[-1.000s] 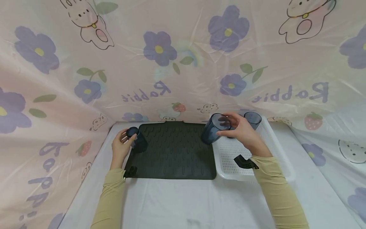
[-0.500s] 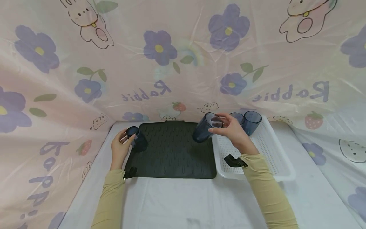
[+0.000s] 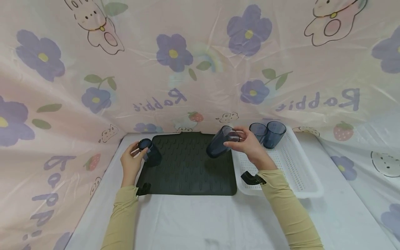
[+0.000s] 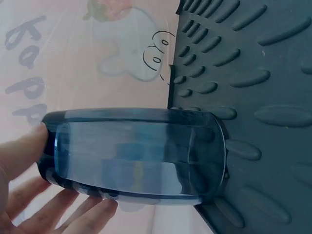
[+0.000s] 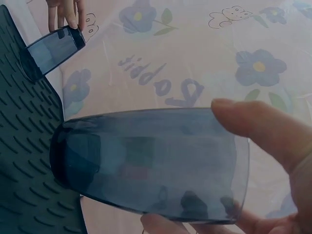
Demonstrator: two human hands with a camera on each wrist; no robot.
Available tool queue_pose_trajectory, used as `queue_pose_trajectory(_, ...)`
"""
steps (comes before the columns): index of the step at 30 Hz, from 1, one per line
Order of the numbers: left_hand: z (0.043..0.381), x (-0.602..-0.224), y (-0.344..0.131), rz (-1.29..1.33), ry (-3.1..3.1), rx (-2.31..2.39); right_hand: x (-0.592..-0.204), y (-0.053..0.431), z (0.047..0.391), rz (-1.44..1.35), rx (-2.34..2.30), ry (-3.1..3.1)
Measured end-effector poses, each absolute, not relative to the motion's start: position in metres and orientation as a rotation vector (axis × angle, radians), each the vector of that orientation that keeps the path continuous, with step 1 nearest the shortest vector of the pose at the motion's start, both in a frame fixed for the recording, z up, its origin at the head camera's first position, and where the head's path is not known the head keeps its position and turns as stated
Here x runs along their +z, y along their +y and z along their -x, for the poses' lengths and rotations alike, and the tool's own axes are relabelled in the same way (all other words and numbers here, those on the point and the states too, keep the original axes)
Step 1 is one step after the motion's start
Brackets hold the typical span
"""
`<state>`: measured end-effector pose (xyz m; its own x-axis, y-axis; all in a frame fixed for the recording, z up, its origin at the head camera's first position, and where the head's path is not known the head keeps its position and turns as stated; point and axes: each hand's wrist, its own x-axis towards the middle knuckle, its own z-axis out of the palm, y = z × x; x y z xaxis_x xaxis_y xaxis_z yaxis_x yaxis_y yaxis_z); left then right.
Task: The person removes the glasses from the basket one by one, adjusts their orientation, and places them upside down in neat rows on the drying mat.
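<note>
At the mat's left side, a dark blue glass (image 3: 153,156) stands upside down, its narrower base up and its rim on the black ridged mat (image 3: 187,173). My left hand (image 3: 131,163) grips it around the base, thumb on one side and fingers on the other. My right hand (image 3: 250,147) holds a second blue glass (image 3: 217,144) near its open rim, between thumb and fingers. That glass is tilted over the mat's right part, thick base pointing down and left, with a shadow below it. The right wrist view shows this glass (image 5: 146,165) large and see-through.
A white perforated basket (image 3: 307,166) stands right of the mat, touching or close to its edge. Two more blue glasses (image 3: 274,135) stand upright at its back. A patterned curtain (image 3: 200,86) rises behind the white table (image 3: 193,222).
My right hand has carried its glass left, from the basket's edge out over the mat, and the glass leans more. The two glasses in the basket are more exposed. My left hand stays put.
</note>
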<state>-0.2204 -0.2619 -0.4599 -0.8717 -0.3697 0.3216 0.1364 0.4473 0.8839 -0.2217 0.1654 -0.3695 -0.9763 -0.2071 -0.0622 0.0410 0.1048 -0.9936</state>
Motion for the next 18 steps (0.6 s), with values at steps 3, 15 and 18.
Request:
queue_pose_trajectory(3,0.219,-0.461,-0.261,-0.206,-2.231,-1.418,-0.371,0.163,0.22,0.14,-1.977,2.184)
queue_pose_trajectory(15,0.208,-0.456,-0.257,-0.203,-2.177,-1.398,-0.378,0.156,0.223,0.116,-2.042,2.125)
queue_pose_trajectory(18,0.202,-0.453,-0.253,-0.226,-2.16,-1.429,-0.377,0.155,0.224,0.095,-2.065,2.105)
